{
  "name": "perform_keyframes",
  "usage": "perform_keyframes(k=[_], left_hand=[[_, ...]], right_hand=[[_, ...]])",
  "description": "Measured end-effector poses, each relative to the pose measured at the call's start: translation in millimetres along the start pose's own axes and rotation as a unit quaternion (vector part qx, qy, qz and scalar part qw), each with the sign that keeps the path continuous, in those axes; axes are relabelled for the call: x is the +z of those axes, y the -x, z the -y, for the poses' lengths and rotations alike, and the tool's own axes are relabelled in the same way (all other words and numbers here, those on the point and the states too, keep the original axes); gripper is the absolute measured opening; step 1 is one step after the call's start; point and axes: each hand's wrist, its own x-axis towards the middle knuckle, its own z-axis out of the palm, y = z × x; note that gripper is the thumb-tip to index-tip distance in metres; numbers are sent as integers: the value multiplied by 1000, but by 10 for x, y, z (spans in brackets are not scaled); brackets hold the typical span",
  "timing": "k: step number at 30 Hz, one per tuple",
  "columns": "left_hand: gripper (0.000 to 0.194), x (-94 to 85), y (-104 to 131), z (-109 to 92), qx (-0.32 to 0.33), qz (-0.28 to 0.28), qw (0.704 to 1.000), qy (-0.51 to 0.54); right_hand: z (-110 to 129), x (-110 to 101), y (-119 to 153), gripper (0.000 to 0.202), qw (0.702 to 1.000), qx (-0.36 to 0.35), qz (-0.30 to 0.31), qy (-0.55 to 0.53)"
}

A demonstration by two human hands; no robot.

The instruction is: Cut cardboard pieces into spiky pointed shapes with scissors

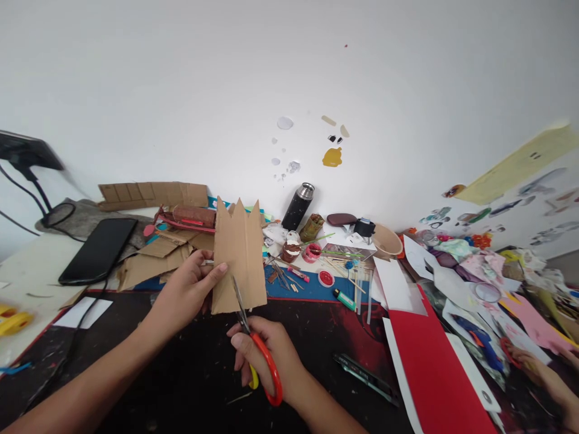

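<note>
My left hand [192, 286] grips the left edge of a brown piece of cardboard [242, 256], thumb in front and fingers behind. The cardboard is held upright, with pointed zigzag tips along its top and vertical creases down its face. Around the handles of a pair of scissors [266, 358], one loop red-orange and the other yellow, my right hand [271, 355] is closed. The metal blades point up at the cardboard's lower edge, one of them lying in front of its face. Part of my left fingers is hidden behind the sheet.
A utility knife [366, 378] and red sheet [429, 361] lie to the right. Behind stand a black flask [298, 205] and small open jars [311, 252]. Cardboard scraps [149, 265] and a phone [98, 251] are at left. Another person's hand [527, 361] works at far right near a glue gun [479, 340].
</note>
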Motion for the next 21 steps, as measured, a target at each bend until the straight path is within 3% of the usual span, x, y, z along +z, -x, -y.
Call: perform_keyframes(k=[6, 21], left_hand=[[74, 22, 10, -12, 1, -3, 1000, 7], [68, 34, 8, 7, 11, 5, 1000, 1]], right_hand=[[21, 12, 1, 79, 1000, 3, -9, 2], [143, 27, 39, 59, 997, 43, -43, 48]])
